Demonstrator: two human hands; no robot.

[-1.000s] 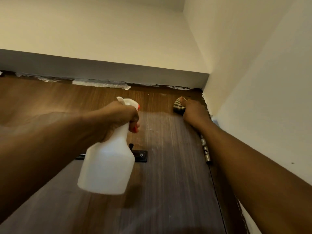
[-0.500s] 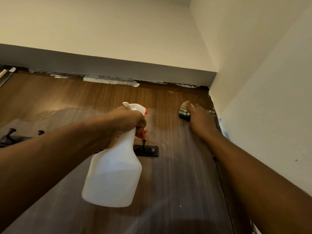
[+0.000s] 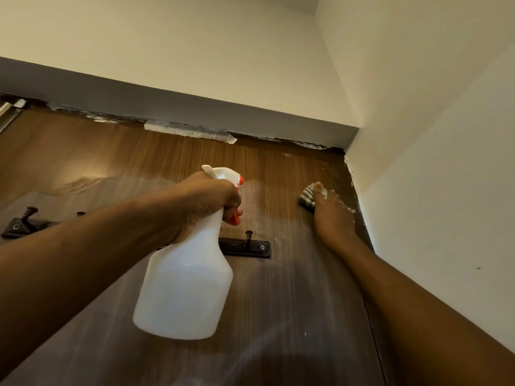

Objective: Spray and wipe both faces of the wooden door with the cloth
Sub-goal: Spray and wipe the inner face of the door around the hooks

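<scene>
Your left hand (image 3: 207, 201) is gripping the light spray bottle's (image 3: 186, 288) neck; your right hand (image 3: 331, 215) is pressing the soft cloth (image 3: 306, 197) near the door's (image 3: 278, 302) top corner.

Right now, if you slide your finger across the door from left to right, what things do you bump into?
Dark hook on the coat rail → left hand gripping the white spray bottle → another hook → striped cloth under the right hand → white wall.
</scene>
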